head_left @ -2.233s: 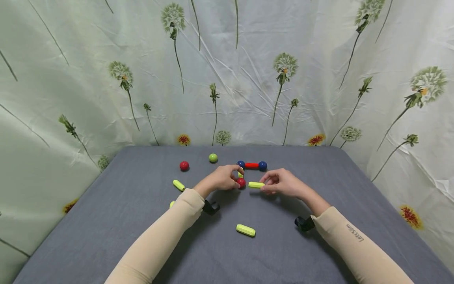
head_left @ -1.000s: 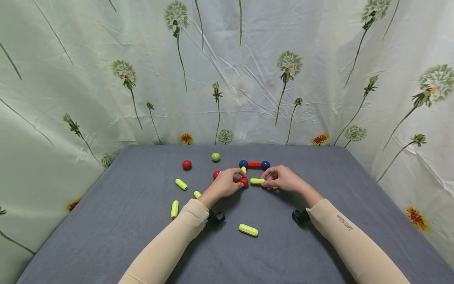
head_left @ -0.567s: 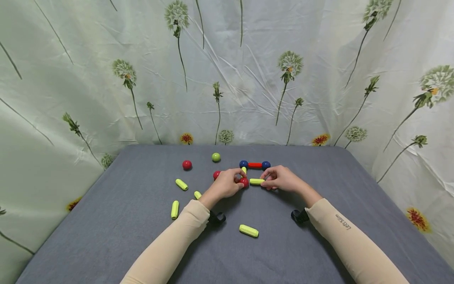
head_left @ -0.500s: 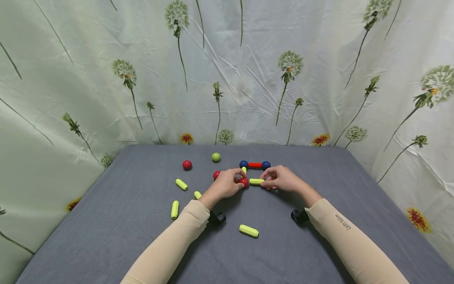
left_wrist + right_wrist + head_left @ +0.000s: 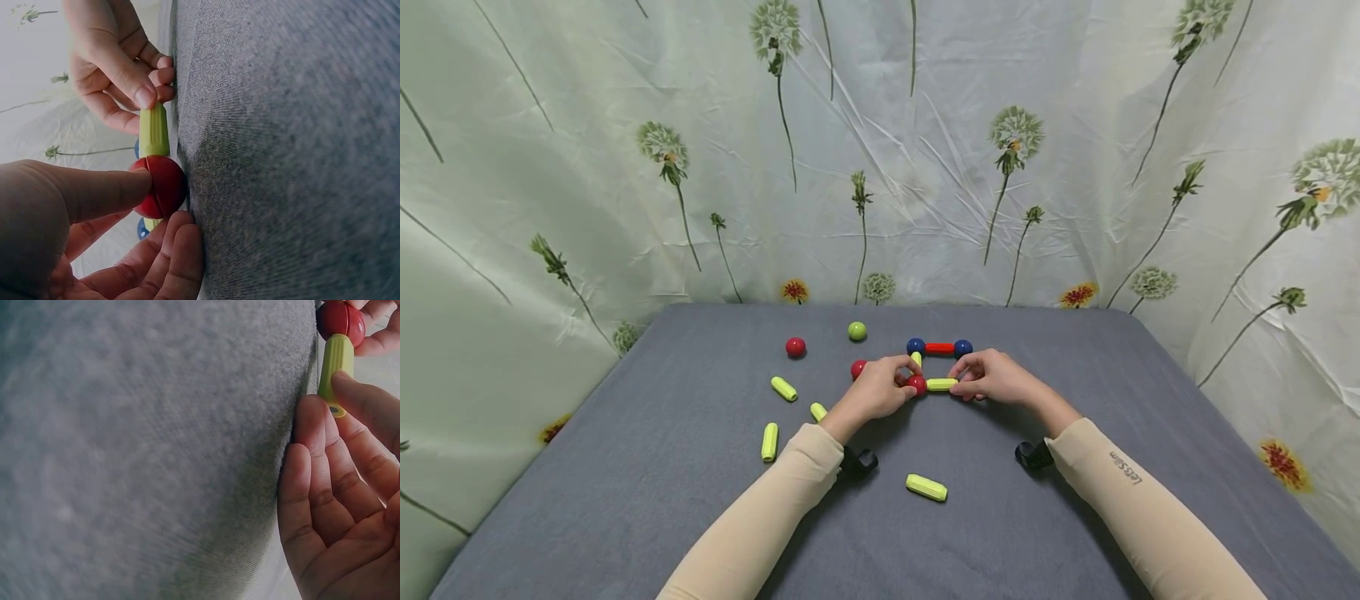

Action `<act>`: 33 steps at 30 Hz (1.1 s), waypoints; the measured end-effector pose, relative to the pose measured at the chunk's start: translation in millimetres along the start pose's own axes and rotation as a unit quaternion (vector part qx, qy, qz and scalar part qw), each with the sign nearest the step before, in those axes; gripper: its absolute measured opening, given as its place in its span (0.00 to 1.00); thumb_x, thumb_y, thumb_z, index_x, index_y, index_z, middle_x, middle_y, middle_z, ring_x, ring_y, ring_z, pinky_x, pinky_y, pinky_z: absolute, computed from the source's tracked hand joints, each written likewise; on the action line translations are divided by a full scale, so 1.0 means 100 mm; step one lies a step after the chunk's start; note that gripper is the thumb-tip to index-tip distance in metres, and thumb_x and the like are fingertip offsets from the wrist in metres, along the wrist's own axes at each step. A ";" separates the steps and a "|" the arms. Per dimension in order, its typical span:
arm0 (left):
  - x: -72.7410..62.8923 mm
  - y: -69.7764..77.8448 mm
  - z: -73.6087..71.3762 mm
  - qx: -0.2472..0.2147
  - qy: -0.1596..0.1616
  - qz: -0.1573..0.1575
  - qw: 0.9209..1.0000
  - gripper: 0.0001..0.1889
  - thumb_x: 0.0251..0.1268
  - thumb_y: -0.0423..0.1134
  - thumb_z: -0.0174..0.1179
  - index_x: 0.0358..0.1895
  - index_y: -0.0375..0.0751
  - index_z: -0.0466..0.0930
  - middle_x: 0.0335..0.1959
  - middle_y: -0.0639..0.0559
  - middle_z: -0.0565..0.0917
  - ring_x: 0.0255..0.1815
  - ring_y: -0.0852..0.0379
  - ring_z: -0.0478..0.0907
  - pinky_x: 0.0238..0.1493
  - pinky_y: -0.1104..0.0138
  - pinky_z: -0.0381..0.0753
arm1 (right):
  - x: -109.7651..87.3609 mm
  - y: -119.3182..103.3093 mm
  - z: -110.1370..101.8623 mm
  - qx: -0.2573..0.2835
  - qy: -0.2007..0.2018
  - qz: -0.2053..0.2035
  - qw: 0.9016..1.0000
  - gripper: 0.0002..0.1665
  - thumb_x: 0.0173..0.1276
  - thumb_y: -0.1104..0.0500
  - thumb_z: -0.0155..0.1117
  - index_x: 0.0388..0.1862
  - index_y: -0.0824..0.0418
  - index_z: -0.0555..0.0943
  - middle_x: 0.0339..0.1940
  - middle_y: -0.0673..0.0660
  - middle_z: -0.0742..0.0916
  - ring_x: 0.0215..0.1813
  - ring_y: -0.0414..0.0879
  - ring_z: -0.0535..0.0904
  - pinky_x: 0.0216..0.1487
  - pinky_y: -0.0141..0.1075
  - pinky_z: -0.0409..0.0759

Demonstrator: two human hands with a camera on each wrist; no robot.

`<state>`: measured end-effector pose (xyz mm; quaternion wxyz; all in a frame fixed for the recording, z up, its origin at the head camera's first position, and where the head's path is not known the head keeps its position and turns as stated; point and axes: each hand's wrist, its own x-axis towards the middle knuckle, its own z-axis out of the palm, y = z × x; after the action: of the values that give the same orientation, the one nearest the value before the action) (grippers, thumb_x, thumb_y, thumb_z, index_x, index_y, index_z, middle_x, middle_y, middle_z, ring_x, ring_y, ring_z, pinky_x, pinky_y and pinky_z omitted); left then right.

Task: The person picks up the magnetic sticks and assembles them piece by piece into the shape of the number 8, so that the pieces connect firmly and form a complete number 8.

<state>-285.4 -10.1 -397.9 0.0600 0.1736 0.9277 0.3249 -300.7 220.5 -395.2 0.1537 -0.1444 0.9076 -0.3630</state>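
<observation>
My left hand [image 5: 880, 385] pinches a red ball [image 5: 165, 187] between thumb and fingers, just above the grey cloth. With thumb and fingertips my right hand [image 5: 992, 377] holds a yellow-green ridged rod [image 5: 337, 365] by its outer end. The rod's other end meets the red ball. Behind that ball, a second yellow-green rod [image 5: 916, 362] runs back to a blue ball [image 5: 915, 347]. From there a red rod [image 5: 939, 348] links to another blue ball [image 5: 962, 347], so these pieces form a bent chain.
Loose on the grey cloth [image 5: 685, 517] lie several yellow-green rods, one of them in front [image 5: 927, 487]. Further back are a red ball [image 5: 795, 347], a green ball [image 5: 857, 331] and a red ball [image 5: 858, 369] partly behind my left hand. A flowered curtain [image 5: 715, 150] hangs behind.
My right hand has brought the yellow-green rod left, closing the gap to the red ball. The left hand keeps its hold on the ball and has barely moved over the last second.
</observation>
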 end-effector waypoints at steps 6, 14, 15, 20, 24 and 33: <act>0.01 -0.02 -0.01 0.001 0.004 0.002 1.000 0.12 0.60 0.41 0.62 0.47 0.57 0.78 0.39 0.52 0.84 0.35 0.59 0.77 0.37 0.66 0.75 | 0.02 -0.01 -0.02 -0.003 -0.011 -0.001 1.000 0.15 0.59 0.52 0.68 0.43 0.56 0.81 0.29 0.53 0.87 0.29 0.42 0.81 0.31 0.33 0.78; 0.03 -0.04 -0.04 -0.003 0.000 0.008 1.000 0.12 0.61 0.41 0.62 0.48 0.57 0.78 0.39 0.53 0.85 0.35 0.61 0.78 0.35 0.68 0.75 | 0.04 -0.01 -0.05 0.003 -0.025 -0.008 1.000 0.14 0.59 0.53 0.68 0.43 0.57 0.82 0.30 0.54 0.87 0.28 0.42 0.78 0.31 0.34 0.78; 0.03 -0.04 -0.04 -0.003 0.000 0.007 1.000 0.12 0.61 0.41 0.62 0.48 0.57 0.78 0.39 0.53 0.85 0.35 0.61 0.78 0.35 0.68 0.75 | 0.05 -0.01 -0.05 0.003 -0.028 -0.011 1.000 0.14 0.59 0.53 0.68 0.43 0.57 0.82 0.30 0.54 0.87 0.28 0.42 0.78 0.31 0.34 0.78; 0.03 -0.05 -0.05 -0.003 -0.001 0.004 1.000 0.13 0.61 0.41 0.62 0.48 0.56 0.78 0.40 0.53 0.85 0.35 0.60 0.78 0.36 0.67 0.76 | 0.05 -0.02 -0.08 -0.002 -0.041 -0.022 0.999 0.16 0.60 0.51 0.68 0.44 0.57 0.81 0.31 0.54 0.88 0.29 0.43 0.80 0.31 0.35 0.79; 0.03 -0.05 -0.03 -0.007 -0.007 -0.001 1.000 0.13 0.60 0.42 0.62 0.48 0.57 0.78 0.40 0.53 0.85 0.36 0.60 0.78 0.38 0.66 0.76 | 0.06 -0.03 -0.15 -0.008 -0.041 -0.025 0.999 0.16 0.61 0.50 0.66 0.45 0.56 0.81 0.32 0.55 0.88 0.32 0.46 0.83 0.34 0.38 0.80; 0.00 -0.05 0.00 -0.024 -0.008 -0.010 1.000 0.12 0.59 0.41 0.63 0.47 0.58 0.79 0.39 0.54 0.85 0.37 0.61 0.79 0.37 0.68 0.75 | 0.23 -0.15 -0.32 0.030 -0.024 -0.017 0.999 0.22 0.62 0.47 0.65 0.50 0.58 0.79 0.42 0.64 0.86 0.41 0.57 0.81 0.43 0.46 0.80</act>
<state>-287.1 -13.6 -401.0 0.0752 0.1654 0.9210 0.3446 -332.1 221.1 -366.4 0.1736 -0.1641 0.8898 -0.3888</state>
